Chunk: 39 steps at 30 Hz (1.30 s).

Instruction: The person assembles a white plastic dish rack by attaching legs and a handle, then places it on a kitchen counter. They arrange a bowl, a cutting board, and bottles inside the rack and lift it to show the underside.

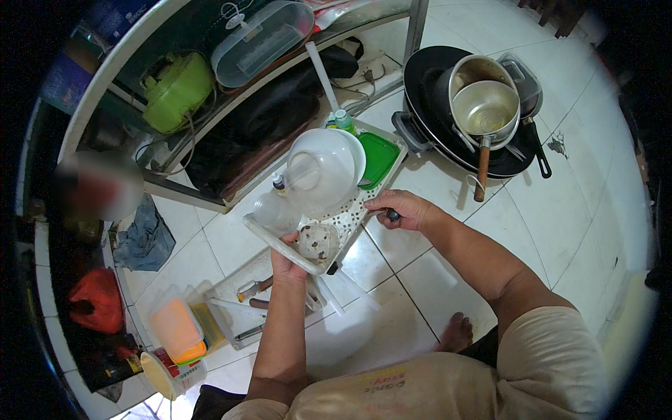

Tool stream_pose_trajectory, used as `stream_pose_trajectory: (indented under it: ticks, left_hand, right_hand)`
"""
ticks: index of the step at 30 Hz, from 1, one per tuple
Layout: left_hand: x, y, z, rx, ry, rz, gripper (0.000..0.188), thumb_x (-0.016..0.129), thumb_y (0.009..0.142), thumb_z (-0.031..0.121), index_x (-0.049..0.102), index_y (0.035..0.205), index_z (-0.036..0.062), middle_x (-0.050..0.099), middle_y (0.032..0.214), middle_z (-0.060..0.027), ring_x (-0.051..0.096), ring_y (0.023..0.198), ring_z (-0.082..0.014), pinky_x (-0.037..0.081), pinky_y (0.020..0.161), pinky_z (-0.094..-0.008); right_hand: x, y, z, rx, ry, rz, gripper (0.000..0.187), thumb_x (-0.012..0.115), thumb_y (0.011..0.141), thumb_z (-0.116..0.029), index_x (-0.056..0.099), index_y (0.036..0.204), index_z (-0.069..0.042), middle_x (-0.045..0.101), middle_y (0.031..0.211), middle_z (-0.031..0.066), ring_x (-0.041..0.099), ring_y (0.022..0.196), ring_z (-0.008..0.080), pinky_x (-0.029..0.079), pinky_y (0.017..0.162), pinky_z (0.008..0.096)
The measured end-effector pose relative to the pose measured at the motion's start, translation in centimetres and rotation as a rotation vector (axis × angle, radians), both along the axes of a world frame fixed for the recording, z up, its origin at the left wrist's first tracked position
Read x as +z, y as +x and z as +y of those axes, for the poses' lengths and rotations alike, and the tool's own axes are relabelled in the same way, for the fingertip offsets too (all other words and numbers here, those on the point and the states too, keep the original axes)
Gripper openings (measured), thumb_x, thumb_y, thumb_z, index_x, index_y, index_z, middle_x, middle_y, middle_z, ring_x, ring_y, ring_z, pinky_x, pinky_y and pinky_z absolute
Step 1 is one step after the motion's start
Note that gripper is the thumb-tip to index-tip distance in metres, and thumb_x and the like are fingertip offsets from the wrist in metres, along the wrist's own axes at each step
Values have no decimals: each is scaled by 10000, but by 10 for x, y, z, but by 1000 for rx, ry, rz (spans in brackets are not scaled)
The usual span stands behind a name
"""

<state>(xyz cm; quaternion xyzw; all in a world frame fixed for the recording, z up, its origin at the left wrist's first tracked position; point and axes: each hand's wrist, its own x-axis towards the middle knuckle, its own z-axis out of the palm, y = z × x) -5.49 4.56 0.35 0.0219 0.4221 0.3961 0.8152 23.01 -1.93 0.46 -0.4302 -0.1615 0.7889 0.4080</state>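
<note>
My left hand [285, 260] grips the near-left corner of a white plastic rack shelf [402, 148], thumb over its rim. My right hand [400, 208] is closed around a dark-ended handle [393, 215], its fingertips at the shelf's right edge; the rest of that tool is hidden. Clear plastic bowls [316, 183], a clear container [277, 213], a green plastic box [379, 159] and small bottles [343, 119] stand on the shelf. Near my left hand, a speckled perforated part [318, 242] shows at the shelf's near end.
A lower tray [234, 308] with wooden-handled tools lies left of my left forearm, beside orange-lidded containers [176, 327] and a tub [168, 378]. Stacked pots and pans [483, 108] sit on the tiles at right. A cabinet with a green gas cylinder [178, 91] stands behind.
</note>
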Motion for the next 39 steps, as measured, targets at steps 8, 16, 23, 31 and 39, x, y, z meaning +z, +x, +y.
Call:
stream_pose_trajectory:
  ticks: [8, 16, 23, 31, 39]
  left_hand:
    - [8, -9, 4, -18, -13, 96, 391, 596, 719, 27, 531, 1105, 29, 616, 983, -158, 621, 911, -344, 515, 858, -521]
    - [0, -6, 2, -67, -57, 119, 418, 572, 715, 6, 518, 1129, 23, 615, 971, -152, 625, 896, -346, 526, 841, -509]
    - [-1, 3, -1, -36, -14, 136, 409, 569, 718, 5, 526, 1124, 15, 625, 962, -143, 634, 884, -320, 542, 826, -467]
    - [-2, -1, 2, -75, 12, 127, 352, 585, 724, 15, 546, 1073, 10, 631, 955, -154, 646, 832, -308, 566, 760, -451]
    - [-38, -31, 0, -154, -54, 189, 281, 612, 783, 107, 557, 1030, -15, 621, 925, -158, 643, 816, -299, 568, 746, -445]
  right_hand:
    - [-3, 2, 4, 6, -15, 26, 379, 702, 792, -434, 622, 942, -96, 636, 781, 56, 453, 449, 58, 265, 346, 167]
    - [-5, 60, -9, -331, -199, -169, 586, 560, 757, -620, 533, 1093, -140, 627, 894, 108, 457, 432, 129, 289, 346, 217]
    - [-24, 76, 3, -394, -206, -308, 319, 663, 789, -395, 567, 904, -113, 622, 820, 97, 497, 447, 148, 295, 325, 235]
    - [-19, 75, 9, -231, -146, -287, 194, 647, 764, -226, 547, 864, -93, 570, 713, 59, 487, 447, 123, 289, 323, 220]
    - [-24, 40, -4, -348, -242, -373, 168, 609, 765, -178, 525, 883, -92, 550, 687, 69, 496, 463, 140, 313, 336, 244]
